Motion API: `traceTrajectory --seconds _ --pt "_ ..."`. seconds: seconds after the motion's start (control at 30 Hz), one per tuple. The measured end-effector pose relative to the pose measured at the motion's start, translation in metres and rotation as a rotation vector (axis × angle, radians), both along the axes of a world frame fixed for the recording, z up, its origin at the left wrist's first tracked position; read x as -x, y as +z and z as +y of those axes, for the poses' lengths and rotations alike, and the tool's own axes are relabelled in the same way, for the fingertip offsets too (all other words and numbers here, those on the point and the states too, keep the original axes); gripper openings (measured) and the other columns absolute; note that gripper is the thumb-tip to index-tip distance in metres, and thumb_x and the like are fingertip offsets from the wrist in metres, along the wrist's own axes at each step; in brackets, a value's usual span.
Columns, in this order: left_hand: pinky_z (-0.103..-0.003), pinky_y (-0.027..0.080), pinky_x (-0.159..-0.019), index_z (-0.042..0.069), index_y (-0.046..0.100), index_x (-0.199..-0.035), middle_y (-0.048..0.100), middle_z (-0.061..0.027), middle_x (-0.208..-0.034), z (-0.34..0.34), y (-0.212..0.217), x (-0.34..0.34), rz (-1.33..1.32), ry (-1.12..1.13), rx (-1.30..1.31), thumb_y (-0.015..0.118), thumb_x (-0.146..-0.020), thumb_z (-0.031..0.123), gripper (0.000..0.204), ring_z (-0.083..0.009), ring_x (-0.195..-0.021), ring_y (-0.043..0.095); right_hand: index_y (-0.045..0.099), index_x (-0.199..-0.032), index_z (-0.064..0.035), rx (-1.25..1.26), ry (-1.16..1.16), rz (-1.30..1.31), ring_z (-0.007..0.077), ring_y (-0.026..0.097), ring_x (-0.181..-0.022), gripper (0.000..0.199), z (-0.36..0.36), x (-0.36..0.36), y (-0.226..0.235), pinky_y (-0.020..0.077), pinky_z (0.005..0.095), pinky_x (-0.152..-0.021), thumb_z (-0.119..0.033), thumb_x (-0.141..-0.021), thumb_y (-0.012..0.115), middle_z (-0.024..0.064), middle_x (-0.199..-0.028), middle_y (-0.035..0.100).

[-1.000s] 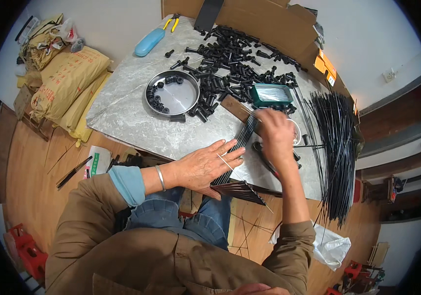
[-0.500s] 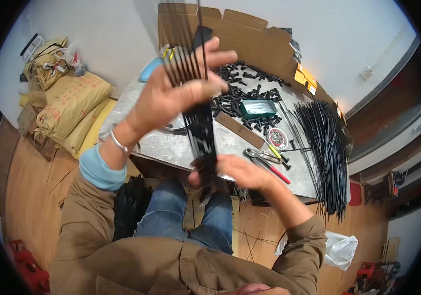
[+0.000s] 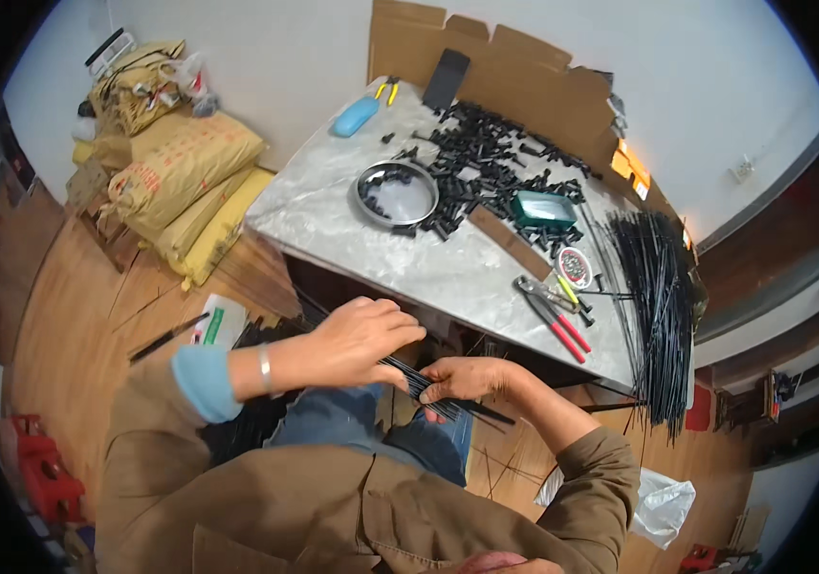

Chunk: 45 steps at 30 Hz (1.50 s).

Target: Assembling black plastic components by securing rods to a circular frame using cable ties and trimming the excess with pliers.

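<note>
A bundle of thin black rods [image 3: 428,387] lies across my lap, below the table's front edge. My left hand [image 3: 357,340] grips it from above, fingers curled over the rods. My right hand [image 3: 467,380] is closed on the same bundle just to the right, and the rod ends stick out past it. More black rods [image 3: 653,297] lie in a long pile along the right side of the marble table [image 3: 352,215]. Red-handled pliers [image 3: 551,316] rest on the table near its front edge, just above my right hand.
A round metal pan [image 3: 396,194] and a heap of short black tubes [image 3: 491,158] sit mid-table, with a green box [image 3: 543,209], a tape roll [image 3: 574,268] and a wooden strip [image 3: 510,241]. Cardboard [image 3: 514,67] stands behind. Yellow sacks [image 3: 175,182] are stacked left.
The bundle was raised upright in front of my face half a second ago. Both hands have since brought it down to lap level, lying nearly flat.
</note>
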<state>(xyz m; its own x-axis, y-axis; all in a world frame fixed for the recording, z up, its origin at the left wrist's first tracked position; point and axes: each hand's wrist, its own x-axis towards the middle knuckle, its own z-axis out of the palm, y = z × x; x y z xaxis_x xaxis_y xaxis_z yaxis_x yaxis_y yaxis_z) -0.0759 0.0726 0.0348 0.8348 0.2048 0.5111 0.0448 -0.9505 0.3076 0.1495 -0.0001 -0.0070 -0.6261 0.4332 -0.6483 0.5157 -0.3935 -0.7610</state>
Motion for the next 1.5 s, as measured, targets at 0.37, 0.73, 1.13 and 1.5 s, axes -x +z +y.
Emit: traceTrajectory --seconds 0.37,0.73,1.13,1.5 --pt "-0.029 0.055 -0.054 -0.007 0.061 -0.095 0.065 -0.0143 -0.076 -0.019 -0.097 -0.014 0.926 -0.210 1.646 0.056 -0.093 0.020 0.028 -0.0214 -0.063 0.067 0.064 -0.096 -0.0013 -0.999 -0.120 -0.194 0.0290 0.065 -0.084 0.024 -0.025 0.020 0.029 0.0503 0.0362 -0.074 -0.016 -0.079 0.071 0.0141 -0.087 0.067" --pt "-0.027 0.053 -0.064 0.000 0.062 -0.098 0.065 -0.0063 -0.076 0.012 0.018 -0.109 -0.078 -0.474 1.342 0.056 -0.095 0.023 0.024 -0.0140 -0.068 0.063 0.030 -0.141 0.0064 -0.354 -0.702 0.157 0.0249 0.048 -0.124 0.079 -0.051 0.002 -0.019 0.0401 0.0356 -0.102 -0.023 -0.082 0.074 0.0187 -0.132 0.051" --pt "-0.028 0.052 -0.069 -0.002 0.060 -0.102 0.065 -0.0070 -0.083 -0.061 -0.156 -0.085 -0.294 -0.029 1.616 0.053 -0.097 0.021 0.024 -0.0137 -0.076 0.063 0.060 -0.118 -0.0020 0.068 -0.508 -0.139 0.0179 0.058 -0.100 0.047 -0.080 0.034 -0.178 0.0489 0.0337 -0.087 -0.040 -0.090 0.063 0.0076 -0.108 0.065" --pt "-0.031 0.053 -0.079 -0.003 0.057 -0.109 0.063 -0.0080 -0.090 -0.106 -0.120 -0.037 -0.162 -0.108 1.356 0.048 -0.100 0.027 0.033 -0.0158 -0.086 0.063 0.050 -0.130 -0.0060 -0.397 -0.206 -0.041 0.0315 0.044 -0.125 0.051 -0.120 0.054 -0.165 0.0348 0.0396 -0.103 -0.037 -0.090 0.060 0.0167 -0.129 0.053"
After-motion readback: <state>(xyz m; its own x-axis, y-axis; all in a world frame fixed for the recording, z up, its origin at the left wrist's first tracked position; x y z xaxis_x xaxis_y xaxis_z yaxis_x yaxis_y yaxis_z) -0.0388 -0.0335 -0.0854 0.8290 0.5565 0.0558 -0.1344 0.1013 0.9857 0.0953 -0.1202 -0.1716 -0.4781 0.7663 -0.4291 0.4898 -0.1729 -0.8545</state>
